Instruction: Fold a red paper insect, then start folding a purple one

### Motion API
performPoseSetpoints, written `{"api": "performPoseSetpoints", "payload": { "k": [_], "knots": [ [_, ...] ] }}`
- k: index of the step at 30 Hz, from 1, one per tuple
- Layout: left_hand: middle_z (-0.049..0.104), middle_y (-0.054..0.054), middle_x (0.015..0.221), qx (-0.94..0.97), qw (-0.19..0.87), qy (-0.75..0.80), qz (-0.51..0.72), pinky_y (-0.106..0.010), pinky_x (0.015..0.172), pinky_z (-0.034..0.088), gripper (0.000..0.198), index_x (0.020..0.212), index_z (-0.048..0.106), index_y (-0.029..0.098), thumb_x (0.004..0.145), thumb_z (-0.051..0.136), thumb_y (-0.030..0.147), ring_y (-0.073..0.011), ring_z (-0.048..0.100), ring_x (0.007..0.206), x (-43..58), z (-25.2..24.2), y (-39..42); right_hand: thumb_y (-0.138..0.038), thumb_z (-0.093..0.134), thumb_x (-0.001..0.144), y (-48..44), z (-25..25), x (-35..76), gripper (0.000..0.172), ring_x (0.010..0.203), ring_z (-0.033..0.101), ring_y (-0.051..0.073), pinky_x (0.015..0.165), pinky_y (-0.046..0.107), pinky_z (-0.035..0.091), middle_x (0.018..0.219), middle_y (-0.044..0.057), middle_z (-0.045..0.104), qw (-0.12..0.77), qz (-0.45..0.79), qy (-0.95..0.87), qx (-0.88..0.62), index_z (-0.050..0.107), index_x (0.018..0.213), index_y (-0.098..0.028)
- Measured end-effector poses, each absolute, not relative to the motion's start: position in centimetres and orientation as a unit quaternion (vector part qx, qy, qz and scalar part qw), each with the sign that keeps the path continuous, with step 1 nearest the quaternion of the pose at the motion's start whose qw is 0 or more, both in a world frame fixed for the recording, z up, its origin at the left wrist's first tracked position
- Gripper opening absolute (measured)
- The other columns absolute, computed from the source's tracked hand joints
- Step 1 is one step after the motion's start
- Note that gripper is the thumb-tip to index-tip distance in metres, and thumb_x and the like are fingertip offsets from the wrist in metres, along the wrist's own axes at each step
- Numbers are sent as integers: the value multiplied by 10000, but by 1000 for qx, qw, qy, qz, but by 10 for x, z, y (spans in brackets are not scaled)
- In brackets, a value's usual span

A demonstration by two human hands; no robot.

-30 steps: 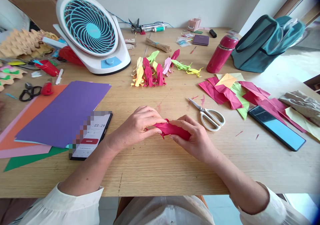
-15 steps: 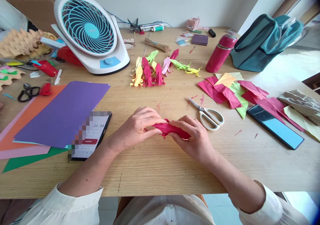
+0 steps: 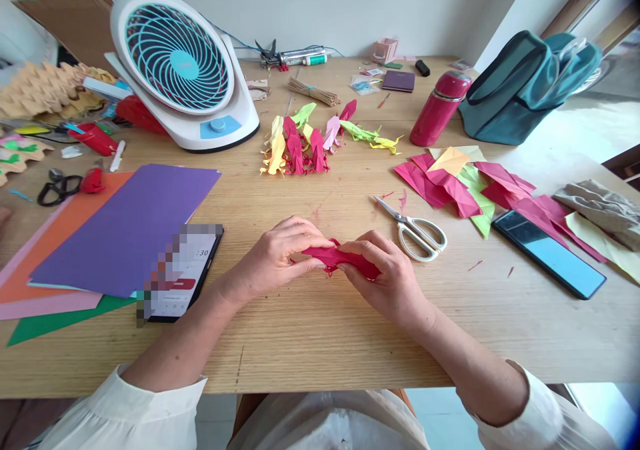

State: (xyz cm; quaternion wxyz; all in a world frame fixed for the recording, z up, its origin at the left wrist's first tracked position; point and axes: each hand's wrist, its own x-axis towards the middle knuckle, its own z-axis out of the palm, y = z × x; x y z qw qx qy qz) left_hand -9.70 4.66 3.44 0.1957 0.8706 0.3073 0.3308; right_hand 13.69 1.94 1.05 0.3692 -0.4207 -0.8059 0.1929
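Note:
Between my two hands is a crimson folded paper figure [image 3: 327, 256] with thin curled strips at its middle. My left hand [image 3: 285, 253] pinches its left end between thumb and fingers. The right end lies in the grip of my right hand [image 3: 383, 270], whose fingers partly cover it. Beyond my hands stands a group of folded paper figures [image 3: 295, 151] in crimson, yellow, green and pink. White-handled scissors [image 3: 421, 238] lie just right of my right hand, blades pointing away to the left.
A fan [image 3: 220, 127] stands at the back left, with coloured paper sheets [image 3: 125, 230] and a phone [image 3: 183, 290] in front. To the right are folded paper pieces [image 3: 440, 187], a red flask [image 3: 440, 110], a teal bag [image 3: 515, 103] and another phone [image 3: 555, 257].
My hands and the crimson paper figure stay almost in the same place. The whole view has shifted very slightly.

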Motion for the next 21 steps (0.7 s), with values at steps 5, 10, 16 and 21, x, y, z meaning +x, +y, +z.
{"api": "performPoseSetpoints", "payload": {
  "k": [5, 10, 16, 21],
  "knots": [
    [723, -73, 1042, 873, 182, 302, 338, -369, 939, 538, 234, 1147, 709, 209, 915, 691, 226, -200, 632, 1050, -93, 32, 45, -197, 643, 928, 22, 11, 138, 160, 838, 636, 191, 762, 344, 487, 942, 44, 663, 376, 211, -800, -416, 654, 1083, -235],
    [733, -85, 1045, 871, 154, 296, 360, -376, 920, 556, 225, 1132, 715, 202, 909, 698, 229, -206, 642, 1048, -90, 31, 44, -186, 647, 920, 23, 12, 139, 135, 846, 637, 193, 775, 346, 481, 955, 42, 674, 379, 223, -796, -415, 632, 1047, -231],
    [744, -90, 1060, 865, 161, 295, 371, -403, 941, 560, 224, 1126, 720, 209, 906, 703, 245, -220, 661, 1073, -89, 29, 43, -182, 646, 921, 23, 11, 140, 141, 864, 635, 199, 788, 351, 489, 965, 48, 671, 387, 243, -791, -407, 637, 1052, -232],
    [739, -82, 1067, 862, 183, 300, 365, -340, 875, 564, 235, 1155, 696, 204, 921, 685, 216, -187, 680, 1003, -87, 27, 41, -167, 629, 929, 24, 10, 141, 188, 876, 631, 194, 790, 342, 489, 987, 47, 651, 386, 249, -795, -396, 645, 1100, -243]
  ]
}}
